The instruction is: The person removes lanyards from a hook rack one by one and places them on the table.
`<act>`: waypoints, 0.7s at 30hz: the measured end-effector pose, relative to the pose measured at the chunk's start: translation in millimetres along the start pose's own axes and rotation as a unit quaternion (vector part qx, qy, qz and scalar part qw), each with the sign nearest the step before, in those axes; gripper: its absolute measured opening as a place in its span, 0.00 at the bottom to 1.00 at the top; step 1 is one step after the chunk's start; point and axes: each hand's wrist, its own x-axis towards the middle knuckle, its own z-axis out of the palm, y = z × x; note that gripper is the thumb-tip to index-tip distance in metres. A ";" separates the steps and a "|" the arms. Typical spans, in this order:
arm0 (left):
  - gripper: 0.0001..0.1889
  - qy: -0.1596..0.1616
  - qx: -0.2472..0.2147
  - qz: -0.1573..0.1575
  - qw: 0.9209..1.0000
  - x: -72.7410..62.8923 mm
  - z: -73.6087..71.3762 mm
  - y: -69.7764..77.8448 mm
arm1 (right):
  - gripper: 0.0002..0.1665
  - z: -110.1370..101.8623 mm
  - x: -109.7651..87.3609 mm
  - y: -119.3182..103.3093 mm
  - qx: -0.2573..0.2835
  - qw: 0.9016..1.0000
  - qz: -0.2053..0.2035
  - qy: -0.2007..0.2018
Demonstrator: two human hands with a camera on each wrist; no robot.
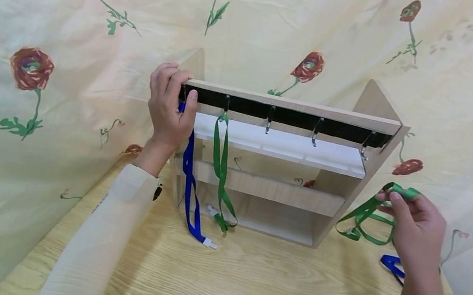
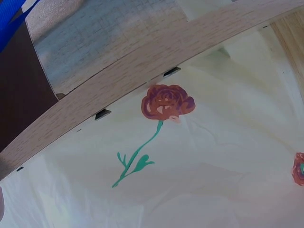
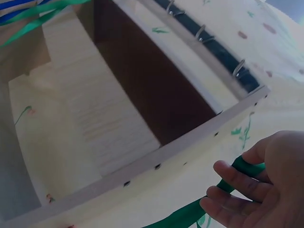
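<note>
1 flat grn lanyard [image 3: 184,213] pinched in R grip [image 1: 421,228]; L grip [image 1: 172,106] curled round wood-grain rack [image 1: 276,190].

The green lanyards [image 1: 406,193] look like satiny cloth, the hooks [image 1: 270,118] shiny metal.

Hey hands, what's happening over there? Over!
Left hand gripping rack, upper left corner. Right hand pinching loose green strap. Three hooks bare, nothing seen blocking them.

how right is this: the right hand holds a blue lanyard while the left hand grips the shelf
The colour is wrong: the right hand holds a green lanyard, as the right wrist view shows, while the left hand grips the shelf.
</note>
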 end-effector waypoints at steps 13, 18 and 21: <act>0.23 0.002 -0.006 -0.003 1.000 -0.2 1.0 1.9 | 0.26 -0.6 19.3 32.1 -0.105 0.991 0.075 -0.045; 0.23 0.004 -0.003 -0.002 1.000 -0.2 1.7 0.6 | 0.27 -0.6 21.8 37.3 -0.125 0.988 0.083 -0.044; 0.23 0.005 -0.002 -0.002 1.000 0.1 1.4 0.0 | 0.28 -0.4 24.1 41.3 -0.125 0.986 0.096 -0.051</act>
